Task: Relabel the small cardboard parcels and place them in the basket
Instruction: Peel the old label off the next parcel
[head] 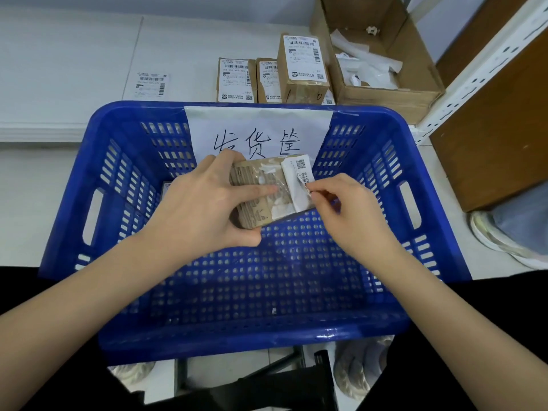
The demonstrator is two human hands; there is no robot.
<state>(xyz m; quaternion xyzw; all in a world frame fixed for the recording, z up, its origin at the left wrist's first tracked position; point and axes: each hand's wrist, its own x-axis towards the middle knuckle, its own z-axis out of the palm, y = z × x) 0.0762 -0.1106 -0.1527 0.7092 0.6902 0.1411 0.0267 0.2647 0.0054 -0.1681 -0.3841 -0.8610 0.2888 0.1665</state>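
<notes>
- The left hand grips a small cardboard parcel above the blue basket.
- The right hand pinches the parcel's half-peeled white label.
- 3 labelled parcels stand beyond the basket, beside an open carton.

White wall behind, pale floor, white slotted shelf upright w/ brown wood panel at right; even light.
</notes>
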